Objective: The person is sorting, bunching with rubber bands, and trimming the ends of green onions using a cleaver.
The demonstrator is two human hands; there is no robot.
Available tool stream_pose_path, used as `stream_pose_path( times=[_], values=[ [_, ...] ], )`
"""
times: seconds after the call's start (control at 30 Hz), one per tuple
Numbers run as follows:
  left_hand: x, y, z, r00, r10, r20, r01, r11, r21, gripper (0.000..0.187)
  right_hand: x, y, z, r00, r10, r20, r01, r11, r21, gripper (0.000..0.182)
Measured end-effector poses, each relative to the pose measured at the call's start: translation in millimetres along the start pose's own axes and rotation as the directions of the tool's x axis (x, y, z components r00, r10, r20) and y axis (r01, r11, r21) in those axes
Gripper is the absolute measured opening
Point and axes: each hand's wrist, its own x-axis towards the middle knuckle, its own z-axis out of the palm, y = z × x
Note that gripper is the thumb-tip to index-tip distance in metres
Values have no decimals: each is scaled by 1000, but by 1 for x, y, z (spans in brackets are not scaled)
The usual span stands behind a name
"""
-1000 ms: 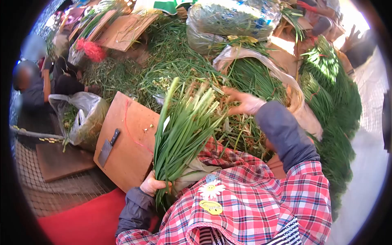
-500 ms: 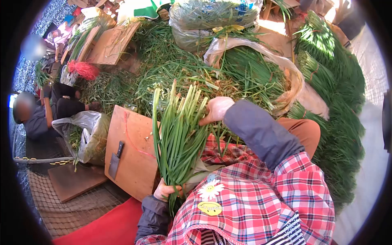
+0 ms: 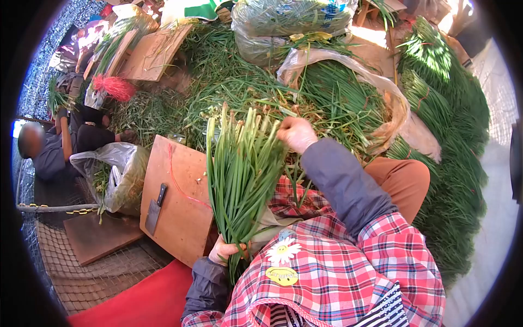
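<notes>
A loose bunch of long green chives stands over my lap, its pale stalk ends up and away from me. My left hand is closed round the leafy lower end. At the top right of the bunch, my right hand pinches at the edge of the pale stalk ends, its fingers curled. Which stalks it grips is partly hidden. Left of the bunch, a wooden board carries a cleaver and a thin red tie.
Loose chives heap in front. An open plastic bag of chives lies ahead right; tied bundles stack along the right. A filled plastic bag sits left, near a seated person. Red ties lie beyond.
My right hand has moved up along the bunch, from its side to near the stalk ends. My left hand keeps its hold on the lower end.
</notes>
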Motion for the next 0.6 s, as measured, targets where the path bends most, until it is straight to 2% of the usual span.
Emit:
stream_pose_path(
  times=[0.03,0.07,0.1,0.13,0.17,0.2,0.23,0.3,0.37,0.4,0.47,0.5,0.6],
  values=[
    [-1,2,2,1000,-8,-8,8,1000,5,40,4,-2,-16,996,-22,-88,14,996,-88,29],
    [-1,3,4,1000,-17,-18,17,1000,10,40,22,17,-26,947,-175,-270,114,967,-227,27],
    [-1,1,2,1000,-16,-15,16,1000,20,39,20,6,-51,938,-132,-322,63,974,-217,27],
    [-1,0,0,1000,-15,-13,15,999,29,39,38,24,-75,913,-56,-403,-22,982,-186,28],
    [-2,-1,-2,1000,-19,-14,19,999,39,38,42,32,-104,900,-61,-432,-71,956,-284,30],
    [-2,-2,-2,1000,-23,-9,23,999,25,37,39,20,-125,950,-43,-308,-147,811,-567,32],
    [-3,-2,-3,1000,-27,-4,27,1000,14,36,33,8,-124,958,-147,-246,-83,679,-729,37],
    [-3,0,-1,999,-30,-13,30,1000,6,35,10,-14,-106,950,-304,-67,36,320,-947,47],
    [-4,4,6,999,-30,-43,31,999,15,33,-20,-57,-76,912,-404,72,338,641,-689,56],
    [-4,3,6,999,-24,-44,26,999,34,33,-28,-69,-60,928,-290,234,372,766,-524,55],
    [-1,4,6,999,-9,-43,12,996,84,32,-27,-86,-28,852,-102,513,318,880,-353,50],
    [-2,6,7,999,-4,-43,8,994,107,32,-22,-87,-13,788,3,615,284,886,-368,46],
    [-6,6,11,998,15,-63,-6,990,140,31,-15,-77,6,764,61,643,104,971,-215,33]
  ],
)
